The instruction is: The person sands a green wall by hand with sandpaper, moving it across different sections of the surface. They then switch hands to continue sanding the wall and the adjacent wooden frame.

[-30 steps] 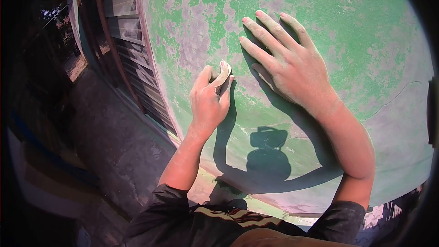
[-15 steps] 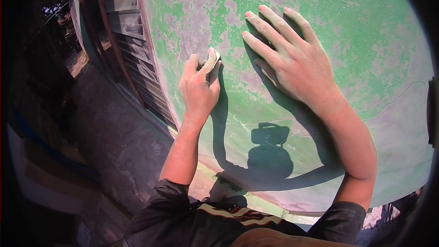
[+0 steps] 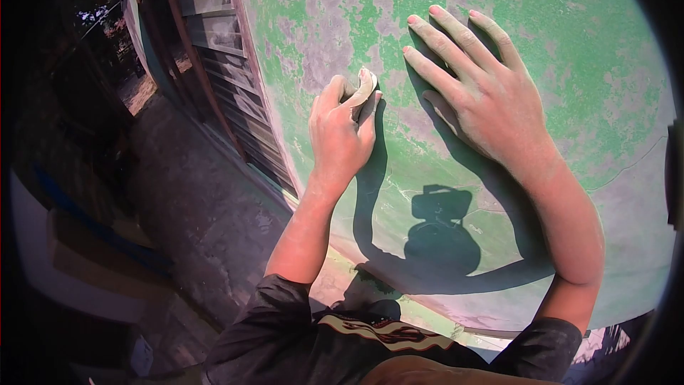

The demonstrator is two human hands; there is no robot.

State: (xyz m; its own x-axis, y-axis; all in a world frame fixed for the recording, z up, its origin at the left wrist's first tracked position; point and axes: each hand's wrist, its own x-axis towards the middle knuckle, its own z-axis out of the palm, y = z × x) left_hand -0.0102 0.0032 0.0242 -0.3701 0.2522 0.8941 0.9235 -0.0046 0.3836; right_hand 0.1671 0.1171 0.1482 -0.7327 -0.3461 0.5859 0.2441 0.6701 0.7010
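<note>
Left hand point(image 3: 340, 132) pinches folded sandpaper point(image 3: 365, 90), long axis slanting up-right; right hand point(image 3: 491, 103) lies fingers wide over green-painted wall point(image 3: 591, 64).

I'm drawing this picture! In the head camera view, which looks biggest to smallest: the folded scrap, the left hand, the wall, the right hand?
1. The wall, by far
2. The right hand, spread out
3. The left hand, curled up
4. The folded scrap, pinched in that curled hand

This is the outside of a building point(image 3: 285, 50); sharp sun shadows point(image 3: 443, 246) lie on its worn green wall point(image 3: 605, 85), beside a slatted window point(image 3: 214, 25).
</note>
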